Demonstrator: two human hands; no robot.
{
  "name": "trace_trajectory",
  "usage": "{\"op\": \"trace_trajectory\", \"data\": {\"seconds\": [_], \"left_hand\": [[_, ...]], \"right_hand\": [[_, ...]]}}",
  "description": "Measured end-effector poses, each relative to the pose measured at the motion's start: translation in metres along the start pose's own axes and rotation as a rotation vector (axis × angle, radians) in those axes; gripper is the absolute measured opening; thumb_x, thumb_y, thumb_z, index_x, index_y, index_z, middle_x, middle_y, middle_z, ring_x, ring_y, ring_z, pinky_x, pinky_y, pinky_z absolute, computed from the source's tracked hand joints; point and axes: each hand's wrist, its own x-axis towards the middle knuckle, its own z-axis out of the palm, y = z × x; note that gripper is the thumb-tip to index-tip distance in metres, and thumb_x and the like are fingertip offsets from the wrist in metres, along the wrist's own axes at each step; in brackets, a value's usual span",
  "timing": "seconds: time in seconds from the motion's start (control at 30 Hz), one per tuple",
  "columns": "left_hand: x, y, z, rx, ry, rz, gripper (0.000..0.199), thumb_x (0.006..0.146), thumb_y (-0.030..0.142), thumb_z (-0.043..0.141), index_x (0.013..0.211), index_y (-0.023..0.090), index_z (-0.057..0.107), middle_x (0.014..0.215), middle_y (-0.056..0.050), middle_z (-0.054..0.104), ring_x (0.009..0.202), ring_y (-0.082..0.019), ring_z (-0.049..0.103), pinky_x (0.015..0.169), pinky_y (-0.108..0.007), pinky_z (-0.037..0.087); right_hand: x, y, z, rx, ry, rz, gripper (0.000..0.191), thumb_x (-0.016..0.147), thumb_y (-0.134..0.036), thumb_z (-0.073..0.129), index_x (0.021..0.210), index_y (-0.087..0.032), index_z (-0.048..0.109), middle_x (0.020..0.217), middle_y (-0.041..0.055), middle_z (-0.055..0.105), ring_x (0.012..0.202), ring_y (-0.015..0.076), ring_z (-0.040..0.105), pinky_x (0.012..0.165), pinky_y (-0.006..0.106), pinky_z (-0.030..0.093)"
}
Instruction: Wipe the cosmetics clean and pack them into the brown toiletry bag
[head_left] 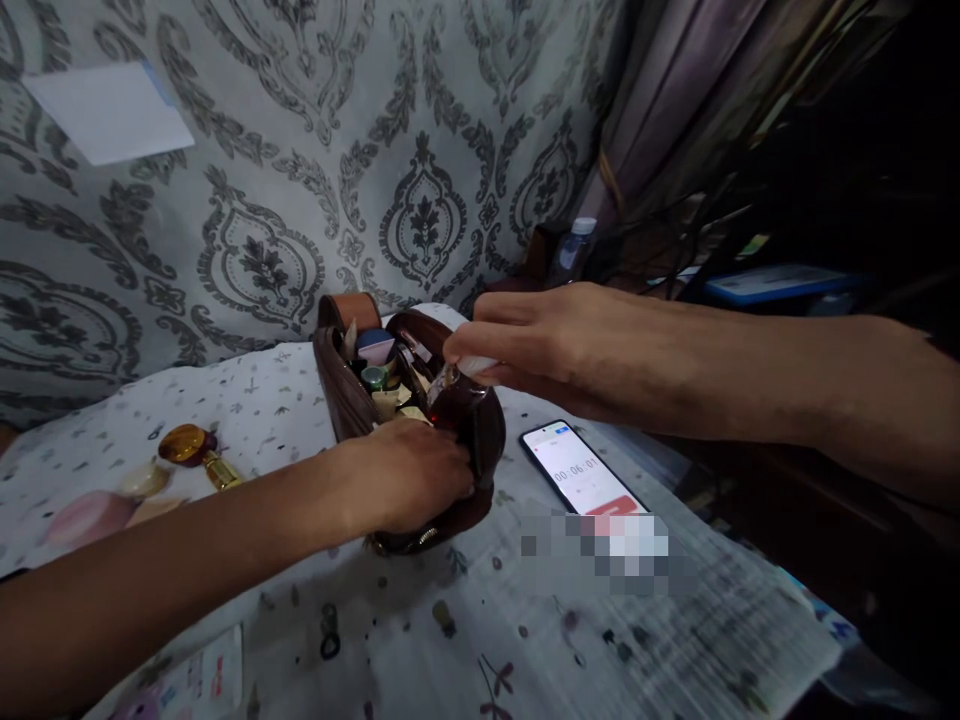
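A dark brown handbag (pixel 349 385) lies with its mouth spread wide on a patterned white cloth. Inside it are a small green-topped jar (pixel 375 378), a dark blue and pink item (pixel 375 345) and several pale pieces. My left hand (pixel 420 470) reaches across the bag's near side, its fingertips hidden in the mouth. Above the bag's right side, my right hand (pixel 525 335) pinches a whitish, rounded thing (pixel 478 365) between thumb and fingers. A glossy dark red shape adjoins it below; I cannot tell whether they are one item.
A phone (pixel 581 470) showing a timer lies right of the bag. To the left sit an amber round container (pixel 185 444), a small gold bottle (pixel 222 470) and a pink rounded item (pixel 90 515). Behind stand a clear bottle (pixel 574 250) and a patterned wall (pixel 420 215).
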Motion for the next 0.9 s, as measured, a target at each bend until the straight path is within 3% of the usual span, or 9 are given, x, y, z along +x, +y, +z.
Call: {"op": "trace_trajectory", "data": {"seconds": [0.27, 0.53, 0.77, 0.9], "left_hand": [[-0.006, 0.005, -0.004, -0.001, -0.069, -0.035, 0.019, 0.087, 0.008, 0.059, 0.098, 0.014, 0.074, 0.107, -0.009, 0.077, 0.097, -0.026, 0.072, 0.071, -0.032, 0.053], [-0.022, 0.010, -0.004, -0.010, -0.025, -0.081, 0.019, 0.085, 0.005, 0.059, 0.091, 0.014, 0.074, 0.096, -0.009, 0.078, 0.086, -0.026, 0.075, 0.058, -0.029, 0.052], [-0.026, 0.010, -0.004, 0.039, -0.005, -0.057, 0.017, 0.083, 0.006, 0.061, 0.088, 0.013, 0.075, 0.088, -0.012, 0.078, 0.081, -0.025, 0.075, 0.058, -0.029, 0.052], [-0.028, 0.008, 0.000, 0.037, 0.016, -0.072, 0.022, 0.088, 0.008, 0.056, 0.095, 0.013, 0.075, 0.096, -0.013, 0.078, 0.087, -0.026, 0.074, 0.063, -0.030, 0.053]], "right_hand": [[-0.001, -0.007, -0.009, 0.051, -0.033, -0.005, 0.021, 0.102, -0.024, 0.041, 0.110, -0.017, 0.059, 0.088, 0.0050, 0.059, 0.067, 0.0133, 0.051, 0.061, 0.027, 0.036], [0.014, -0.018, -0.020, 0.053, -0.174, -0.044, 0.018, 0.099, -0.019, 0.043, 0.105, -0.020, 0.060, 0.087, 0.0047, 0.062, 0.071, 0.0157, 0.056, 0.061, 0.028, 0.039], [0.026, -0.025, -0.023, 0.078, -0.226, -0.094, 0.017, 0.097, -0.018, 0.047, 0.093, -0.022, 0.063, 0.088, 0.0028, 0.066, 0.071, 0.0156, 0.059, 0.062, 0.030, 0.042], [0.035, -0.028, -0.028, 0.127, -0.245, -0.061, 0.033, 0.102, -0.027, 0.040, 0.084, -0.020, 0.066, 0.081, -0.0007, 0.068, 0.068, 0.0113, 0.057, 0.062, 0.031, 0.040]]}}
